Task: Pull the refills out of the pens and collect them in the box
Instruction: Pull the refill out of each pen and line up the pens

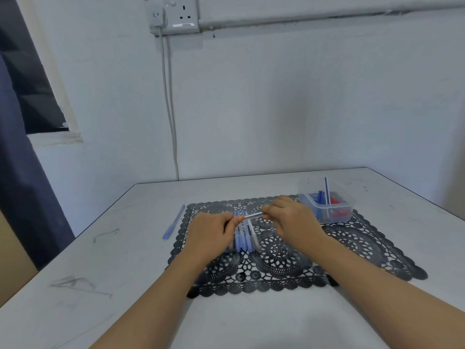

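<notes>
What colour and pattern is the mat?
Black mat with a lace-like openwork pattern, clearest in the head view.

A mat [352,243] lies on the table [113,273] at frame centre. On its left half lies a row of pens [243,241]; on its upper right corner sits the box [324,214], refills [326,192] inside. 1 loose pen [173,222] lies on the table left of the mat.

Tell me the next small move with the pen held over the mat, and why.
Probably draw the hands apart. The left hand and right hand each pinch an end of the clear plastic pen above the black lace mat, so the refill looks not yet out; the clear plastic box with blue and red pieces waits to the right.
</notes>
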A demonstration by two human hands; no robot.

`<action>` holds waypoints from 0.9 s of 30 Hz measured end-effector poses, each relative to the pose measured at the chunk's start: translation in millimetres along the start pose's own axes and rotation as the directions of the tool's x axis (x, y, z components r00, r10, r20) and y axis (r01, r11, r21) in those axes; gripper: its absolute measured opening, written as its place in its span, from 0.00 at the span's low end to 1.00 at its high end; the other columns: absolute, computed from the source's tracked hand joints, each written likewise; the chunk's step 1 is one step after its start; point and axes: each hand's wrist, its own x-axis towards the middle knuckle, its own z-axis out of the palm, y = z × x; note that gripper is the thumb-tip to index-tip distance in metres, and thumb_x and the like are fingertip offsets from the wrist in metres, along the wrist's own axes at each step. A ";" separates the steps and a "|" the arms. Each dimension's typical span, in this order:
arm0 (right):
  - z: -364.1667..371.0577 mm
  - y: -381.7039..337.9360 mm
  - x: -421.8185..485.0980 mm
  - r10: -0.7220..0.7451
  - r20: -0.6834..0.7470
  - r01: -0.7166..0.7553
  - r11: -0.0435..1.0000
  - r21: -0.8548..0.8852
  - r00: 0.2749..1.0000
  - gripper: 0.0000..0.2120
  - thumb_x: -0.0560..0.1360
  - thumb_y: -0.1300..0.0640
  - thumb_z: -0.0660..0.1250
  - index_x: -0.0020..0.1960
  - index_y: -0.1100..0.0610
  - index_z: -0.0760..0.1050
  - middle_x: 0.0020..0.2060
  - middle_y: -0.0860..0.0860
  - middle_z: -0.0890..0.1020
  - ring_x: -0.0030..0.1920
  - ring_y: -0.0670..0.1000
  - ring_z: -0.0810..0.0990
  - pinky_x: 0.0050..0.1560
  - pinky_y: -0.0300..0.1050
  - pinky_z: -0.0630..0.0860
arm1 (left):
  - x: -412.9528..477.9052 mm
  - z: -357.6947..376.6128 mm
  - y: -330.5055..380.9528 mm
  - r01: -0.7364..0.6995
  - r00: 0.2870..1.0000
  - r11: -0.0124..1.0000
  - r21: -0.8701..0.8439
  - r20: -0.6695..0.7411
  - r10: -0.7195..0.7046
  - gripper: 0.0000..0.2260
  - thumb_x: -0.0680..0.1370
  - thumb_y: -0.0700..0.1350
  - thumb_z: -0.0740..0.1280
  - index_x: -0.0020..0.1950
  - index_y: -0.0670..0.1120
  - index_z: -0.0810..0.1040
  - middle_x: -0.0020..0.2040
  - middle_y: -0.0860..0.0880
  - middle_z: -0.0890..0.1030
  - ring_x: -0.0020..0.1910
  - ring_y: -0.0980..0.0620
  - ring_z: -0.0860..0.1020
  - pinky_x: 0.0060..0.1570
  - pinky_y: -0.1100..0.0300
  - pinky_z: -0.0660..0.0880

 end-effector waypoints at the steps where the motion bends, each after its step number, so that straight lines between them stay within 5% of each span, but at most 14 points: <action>1: 1.7 -0.2 0.2 -0.002 0.011 0.002 1.000 0.012 1.000 0.11 0.62 0.65 0.77 0.43 0.58 0.82 0.33 0.50 0.82 0.35 0.51 0.80 0.31 0.41 0.79 | 0.2 0.7 -1.9 0.006 1.000 1.000 -0.008 -0.007 -0.006 0.22 0.79 0.59 0.52 0.31 0.49 0.69 0.22 0.53 0.69 0.25 0.55 0.72 0.33 0.64 0.62; 4: 3.5 -0.8 -0.6 -0.016 0.060 0.015 1.000 0.021 0.998 0.14 0.63 0.66 0.76 0.47 0.59 0.82 0.36 0.51 0.83 0.36 0.50 0.81 0.32 0.40 0.78 | 0.0 3.6 -8.7 0.011 1.000 1.000 -0.011 -0.024 -0.011 0.21 0.78 0.59 0.53 0.32 0.48 0.71 0.23 0.53 0.70 0.27 0.52 0.74 0.40 0.59 0.67; 10: -1.9 -2.9 0.5 0.022 0.025 -0.024 0.996 0.083 0.999 0.11 0.62 0.67 0.76 0.42 0.58 0.82 0.35 0.50 0.81 0.37 0.51 0.79 0.34 0.41 0.79 | 1.3 6.2 -12.3 -0.078 0.994 0.996 -0.043 -0.079 0.074 0.22 0.77 0.63 0.52 0.27 0.54 0.61 0.19 0.54 0.65 0.22 0.56 0.68 0.38 0.60 0.65; 16: 1.2 -7.7 1.0 0.050 -0.003 -0.050 0.998 0.040 0.999 0.19 0.61 0.72 0.74 0.51 0.60 0.81 0.38 0.53 0.80 0.38 0.53 0.79 0.35 0.42 0.77 | 3.8 10.8 -15.3 -0.173 0.978 0.983 -0.066 -0.132 0.163 0.20 0.77 0.63 0.52 0.27 0.57 0.58 0.18 0.55 0.61 0.18 0.58 0.63 0.39 0.62 0.70; 22: 4.5 -3.7 -1.3 0.071 0.060 -0.072 0.997 0.019 0.996 0.16 0.67 0.64 0.73 0.54 0.60 0.80 0.39 0.53 0.83 0.39 0.52 0.81 0.40 0.45 0.80 | 5.0 13.0 -17.2 -0.161 0.972 0.987 0.022 -0.169 0.163 0.21 0.77 0.64 0.48 0.29 0.54 0.61 0.19 0.55 0.59 0.19 0.60 0.60 0.44 0.57 0.72; 27: 3.3 -7.1 0.4 0.054 0.106 -0.062 0.996 0.070 0.993 0.14 0.73 0.57 0.62 0.54 0.59 0.80 0.38 0.52 0.83 0.38 0.50 0.80 0.41 0.43 0.78 | 5.0 13.6 -20.4 -0.099 0.987 0.995 0.033 -0.124 0.103 0.23 0.76 0.66 0.46 0.30 0.52 0.65 0.19 0.55 0.62 0.21 0.56 0.66 0.49 0.56 0.70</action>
